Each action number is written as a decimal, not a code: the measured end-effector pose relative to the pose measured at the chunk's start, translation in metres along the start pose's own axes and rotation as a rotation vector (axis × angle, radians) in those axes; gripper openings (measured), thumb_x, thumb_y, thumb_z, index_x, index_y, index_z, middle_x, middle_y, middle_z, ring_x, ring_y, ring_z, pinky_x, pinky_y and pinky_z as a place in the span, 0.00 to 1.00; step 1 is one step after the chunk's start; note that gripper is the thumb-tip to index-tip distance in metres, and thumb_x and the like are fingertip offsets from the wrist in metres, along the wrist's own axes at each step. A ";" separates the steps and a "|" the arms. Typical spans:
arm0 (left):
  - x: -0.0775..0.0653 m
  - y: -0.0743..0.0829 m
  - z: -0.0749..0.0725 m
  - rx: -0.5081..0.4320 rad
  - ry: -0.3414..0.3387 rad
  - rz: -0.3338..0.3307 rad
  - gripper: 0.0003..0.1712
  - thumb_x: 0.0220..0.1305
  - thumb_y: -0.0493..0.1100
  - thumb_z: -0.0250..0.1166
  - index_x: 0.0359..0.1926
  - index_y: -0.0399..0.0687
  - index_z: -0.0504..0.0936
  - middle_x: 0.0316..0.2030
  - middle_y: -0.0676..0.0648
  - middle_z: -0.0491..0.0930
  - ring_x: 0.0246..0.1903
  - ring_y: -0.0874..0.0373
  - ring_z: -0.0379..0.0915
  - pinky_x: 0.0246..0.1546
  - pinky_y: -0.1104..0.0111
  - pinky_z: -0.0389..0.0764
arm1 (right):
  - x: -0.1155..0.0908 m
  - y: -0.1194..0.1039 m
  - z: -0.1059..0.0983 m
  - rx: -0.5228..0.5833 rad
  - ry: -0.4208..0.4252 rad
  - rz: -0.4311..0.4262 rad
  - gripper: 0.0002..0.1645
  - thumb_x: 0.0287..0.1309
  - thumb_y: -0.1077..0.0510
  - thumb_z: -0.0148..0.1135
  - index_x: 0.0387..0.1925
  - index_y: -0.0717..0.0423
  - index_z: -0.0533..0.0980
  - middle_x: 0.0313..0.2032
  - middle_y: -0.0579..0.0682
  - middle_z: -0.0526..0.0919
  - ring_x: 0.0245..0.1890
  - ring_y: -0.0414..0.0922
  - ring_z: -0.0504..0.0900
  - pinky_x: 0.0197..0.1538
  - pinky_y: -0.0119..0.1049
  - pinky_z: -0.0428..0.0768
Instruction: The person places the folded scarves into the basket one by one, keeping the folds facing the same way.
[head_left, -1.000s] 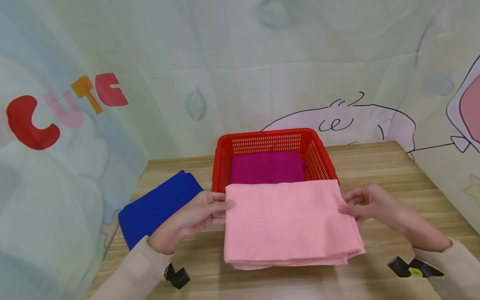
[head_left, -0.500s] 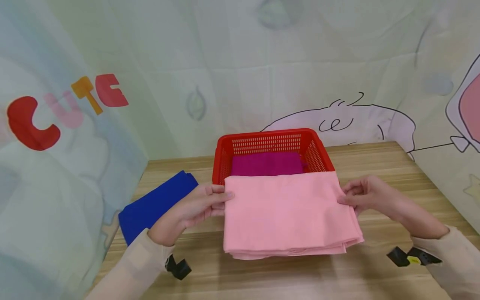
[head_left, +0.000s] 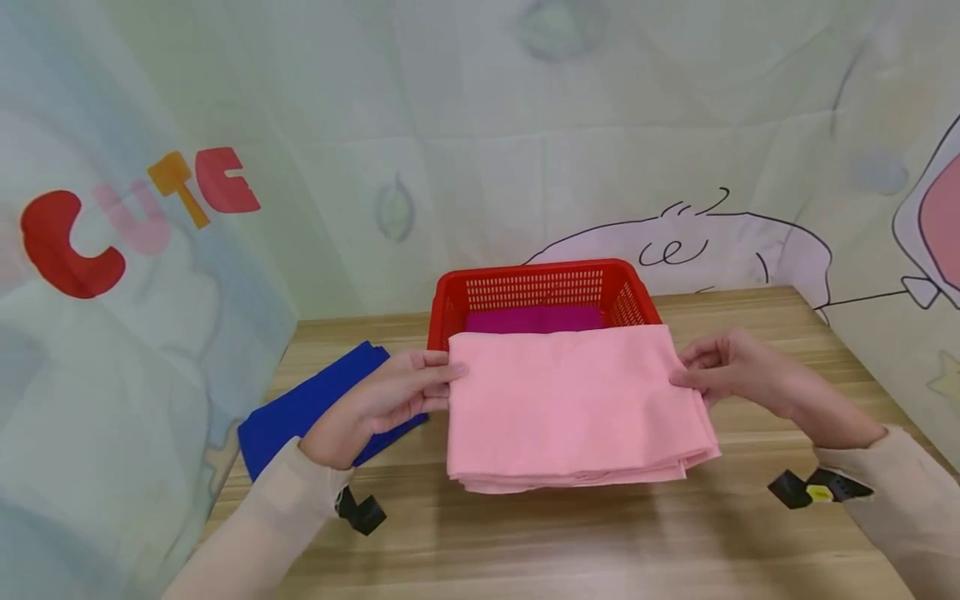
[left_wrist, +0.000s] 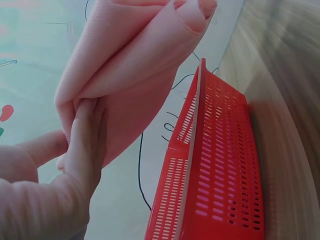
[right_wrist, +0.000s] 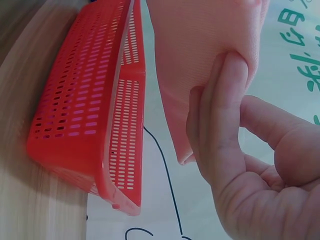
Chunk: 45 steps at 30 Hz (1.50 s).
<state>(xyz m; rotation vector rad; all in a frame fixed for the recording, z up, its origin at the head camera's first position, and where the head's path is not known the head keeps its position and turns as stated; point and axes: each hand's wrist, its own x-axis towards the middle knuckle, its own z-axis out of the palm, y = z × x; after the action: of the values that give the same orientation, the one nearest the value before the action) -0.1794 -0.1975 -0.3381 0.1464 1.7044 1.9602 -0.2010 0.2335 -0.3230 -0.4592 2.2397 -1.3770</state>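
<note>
A: Posn of pink cloth [head_left: 570,404]?
B: Held up off desk [head_left: 487,554], betw. both hands. Folded, several layers visible at near edge. In head view it overlaps near side of red basket [head_left: 536,292] & hides it. Both wrist views show cloth raised, apart from basket rim.
A: L hand [head_left: 393,396]?
B: Pinching L edge of cloth. Thumb on top, fingers underneath, closed down to cloth thickness.
A: R hand [head_left: 735,375]?
B: Same grip, R edge, approx. opp. the L one. Thumb on top, fingers under, per R wrist view.
A: Basket contents?
B: Magenta cloth [head_left: 532,319], partly seen past far edge of pink one; colour also shows thru basket slots in wrist views. Basket sits at back of desk, nr backdrop [head_left: 465,125].
A: Anything to L?
B: Blue cloth [head_left: 292,421], folded, lying at an angle on desk, L of basket, partly covered by L hand & forearm in head view.
A: Backdrop detail?
B: Pale print; "CUTE" letters [head_left: 217,179] on L side, line-drawn figure [head_left: 720,242] behind basket & to its R.
</note>
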 end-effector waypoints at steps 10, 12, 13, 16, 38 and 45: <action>0.006 0.011 -0.002 -0.021 0.020 0.004 0.22 0.75 0.32 0.54 0.64 0.23 0.67 0.42 0.43 0.85 0.39 0.54 0.85 0.46 0.62 0.82 | 0.012 -0.005 -0.007 -0.025 0.028 -0.023 0.21 0.62 0.64 0.67 0.50 0.78 0.76 0.33 0.57 0.85 0.29 0.47 0.85 0.37 0.39 0.86; 0.008 0.012 -0.003 -0.022 0.019 0.004 0.22 0.75 0.32 0.54 0.64 0.23 0.67 0.42 0.43 0.85 0.39 0.54 0.85 0.46 0.62 0.82 | 0.014 -0.005 -0.008 -0.026 0.034 -0.020 0.20 0.62 0.64 0.67 0.50 0.78 0.76 0.32 0.57 0.85 0.29 0.47 0.85 0.38 0.39 0.86; 0.009 0.013 -0.003 -0.024 0.019 0.003 0.22 0.75 0.32 0.54 0.65 0.24 0.67 0.42 0.43 0.85 0.39 0.54 0.85 0.46 0.62 0.82 | 0.015 -0.005 -0.009 -0.023 0.036 -0.018 0.20 0.62 0.65 0.67 0.49 0.78 0.76 0.32 0.57 0.85 0.29 0.47 0.85 0.38 0.39 0.86; 0.012 0.016 -0.004 -0.029 0.011 0.007 0.21 0.75 0.32 0.53 0.64 0.24 0.67 0.42 0.43 0.85 0.39 0.54 0.85 0.46 0.62 0.82 | 0.017 -0.007 -0.011 -0.021 0.047 -0.014 0.20 0.62 0.65 0.67 0.49 0.78 0.76 0.33 0.57 0.86 0.29 0.47 0.85 0.38 0.39 0.86; 0.022 0.028 -0.015 -0.046 0.034 0.015 0.19 0.75 0.33 0.54 0.62 0.27 0.70 0.38 0.44 0.86 0.36 0.55 0.86 0.42 0.66 0.83 | 0.042 -0.017 -0.020 -0.076 0.084 0.023 0.23 0.64 0.63 0.66 0.52 0.79 0.75 0.36 0.59 0.87 0.30 0.49 0.87 0.39 0.39 0.86; 0.027 0.031 -0.020 -0.058 0.063 0.006 0.21 0.75 0.34 0.54 0.64 0.27 0.69 0.38 0.45 0.86 0.36 0.56 0.86 0.42 0.66 0.84 | 0.051 -0.018 -0.022 -0.083 0.080 0.005 0.22 0.64 0.63 0.66 0.51 0.78 0.75 0.36 0.59 0.87 0.31 0.48 0.87 0.39 0.38 0.86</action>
<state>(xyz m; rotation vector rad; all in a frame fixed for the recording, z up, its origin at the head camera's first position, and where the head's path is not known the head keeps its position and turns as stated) -0.2210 -0.2044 -0.3193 0.0695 1.6856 2.0367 -0.2553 0.2158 -0.3096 -0.4328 2.3684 -1.3257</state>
